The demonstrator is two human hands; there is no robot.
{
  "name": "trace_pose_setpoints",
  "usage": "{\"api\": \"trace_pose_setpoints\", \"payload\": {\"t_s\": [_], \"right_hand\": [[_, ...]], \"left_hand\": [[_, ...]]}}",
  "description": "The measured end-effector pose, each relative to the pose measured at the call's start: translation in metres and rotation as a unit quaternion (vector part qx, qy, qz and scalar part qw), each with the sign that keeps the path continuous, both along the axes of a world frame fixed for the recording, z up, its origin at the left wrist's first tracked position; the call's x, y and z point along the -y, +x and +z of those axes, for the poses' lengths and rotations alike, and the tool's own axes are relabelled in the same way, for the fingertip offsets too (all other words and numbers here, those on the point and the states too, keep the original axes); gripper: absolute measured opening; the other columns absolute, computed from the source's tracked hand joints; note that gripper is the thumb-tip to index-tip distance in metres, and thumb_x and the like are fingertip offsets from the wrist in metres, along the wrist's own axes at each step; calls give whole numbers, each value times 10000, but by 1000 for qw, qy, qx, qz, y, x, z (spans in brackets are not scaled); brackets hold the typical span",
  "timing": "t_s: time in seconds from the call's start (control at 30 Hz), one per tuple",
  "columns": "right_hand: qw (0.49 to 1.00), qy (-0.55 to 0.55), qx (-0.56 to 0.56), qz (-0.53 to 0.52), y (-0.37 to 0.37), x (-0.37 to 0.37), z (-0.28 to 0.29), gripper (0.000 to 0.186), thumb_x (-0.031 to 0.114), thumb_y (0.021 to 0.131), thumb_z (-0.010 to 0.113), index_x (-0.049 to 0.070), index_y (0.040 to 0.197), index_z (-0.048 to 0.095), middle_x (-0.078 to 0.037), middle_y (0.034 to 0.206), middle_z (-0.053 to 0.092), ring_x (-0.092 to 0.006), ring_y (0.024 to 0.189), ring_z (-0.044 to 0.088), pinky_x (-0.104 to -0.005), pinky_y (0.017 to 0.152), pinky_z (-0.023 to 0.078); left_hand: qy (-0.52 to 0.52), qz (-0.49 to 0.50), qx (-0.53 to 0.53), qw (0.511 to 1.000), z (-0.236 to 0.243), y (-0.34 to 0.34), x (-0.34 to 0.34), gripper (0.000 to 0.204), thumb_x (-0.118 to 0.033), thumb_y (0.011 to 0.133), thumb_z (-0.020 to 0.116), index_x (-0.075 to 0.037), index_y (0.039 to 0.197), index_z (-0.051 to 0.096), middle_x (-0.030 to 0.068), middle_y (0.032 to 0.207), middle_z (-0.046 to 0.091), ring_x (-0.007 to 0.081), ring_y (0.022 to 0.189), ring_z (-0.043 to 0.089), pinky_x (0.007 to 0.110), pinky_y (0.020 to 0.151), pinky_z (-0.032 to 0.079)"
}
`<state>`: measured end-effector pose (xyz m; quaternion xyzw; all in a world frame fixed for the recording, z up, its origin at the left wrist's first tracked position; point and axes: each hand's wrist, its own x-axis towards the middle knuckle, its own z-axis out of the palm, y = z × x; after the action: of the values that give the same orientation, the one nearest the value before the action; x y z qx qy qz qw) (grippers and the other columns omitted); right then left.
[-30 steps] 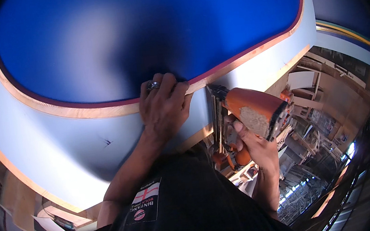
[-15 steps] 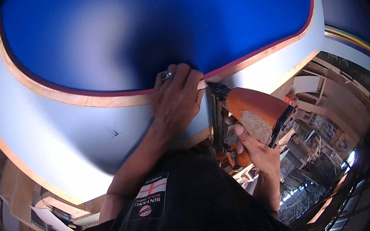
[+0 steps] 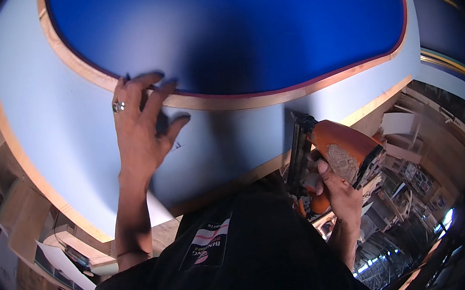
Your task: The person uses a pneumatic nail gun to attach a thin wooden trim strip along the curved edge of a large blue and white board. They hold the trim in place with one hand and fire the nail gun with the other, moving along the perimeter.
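Note:
A large curved panel with a bright blue face [image 3: 311,29] fills the upper view, edged by a thin dark red strip [image 3: 278,90] and a pale wooden strip [image 3: 228,103]. My left hand [image 3: 140,120], wearing a ring, rests at the wooden strip on the left with its fingers spread, holding nothing. In my right hand [image 3: 340,190] is an orange and black nail gun [image 3: 350,135], its grip partly hidden by my fingers. The gun's black nose stands apart from the wooden strip, just below it and in front of the pale side surface [image 3: 59,118].
Another curved panel [image 3: 441,27], dark with yellow stripes, stands at the far right. Wooden boards [image 3: 448,145] and cluttered workshop items lie below on the right. At the lower left are a white sheet [image 3: 67,267] and more boards.
My left hand has slid left along the edge and its fingers have spread. The nail gun has moved down and right, away from the strip. The panel appears shifted to the right in view.

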<state>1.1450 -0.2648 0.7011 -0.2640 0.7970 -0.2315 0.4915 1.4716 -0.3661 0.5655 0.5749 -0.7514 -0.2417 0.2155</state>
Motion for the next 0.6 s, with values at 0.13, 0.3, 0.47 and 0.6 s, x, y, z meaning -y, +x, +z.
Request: {"api": "trace_pose_setpoints", "payload": {"t_s": [0.13, 0.3, 0.47, 0.6], "right_hand": [[1000, -27, 3, -15, 6, -11, 4, 334, 100, 1020, 761, -32, 1300, 637, -59, 894, 690, -134, 662, 610, -292, 602, 500], [998, -48, 13, -27, 6, -19, 3, 328, 148, 1022, 767, -30, 1275, 659, -64, 921, 705, -117, 626, 584, -277, 572, 468], [998, -40, 53, 11, 21, 2, -3, 321, 283, 1049, 739, -18, 1159, 730, -21, 720, 640, -94, 584, 548, -265, 560, 430], [995, 20, 83, 46, 19, 26, -8, 390, 285, 1051, 740, -41, 1260, 702, -127, 1008, 773, -90, 627, 597, -264, 576, 508]], "left_hand": [[-23, 29, 3, 999, -3, 18, 2, 666, -175, 627, 981, -106, 1246, 745, 96, 1398, 613, 347, 1291, 593, 617, 1252, 316], [-48, -8, -49, 998, -5, 10, 14, 622, -165, 621, 979, -94, 1195, 752, 92, 1307, 631, 339, 1238, 603, 569, 1142, 422], [-67, -117, -78, 988, -20, -38, 12, 451, -180, 691, 942, -100, 1103, 777, 58, 1142, 667, 296, 1135, 621, 455, 991, 474], [-53, -133, -70, 987, -28, -67, 12, 286, -192, 751, 902, -90, 983, 768, 55, 1035, 657, 275, 1073, 627, 445, 962, 458]]}}
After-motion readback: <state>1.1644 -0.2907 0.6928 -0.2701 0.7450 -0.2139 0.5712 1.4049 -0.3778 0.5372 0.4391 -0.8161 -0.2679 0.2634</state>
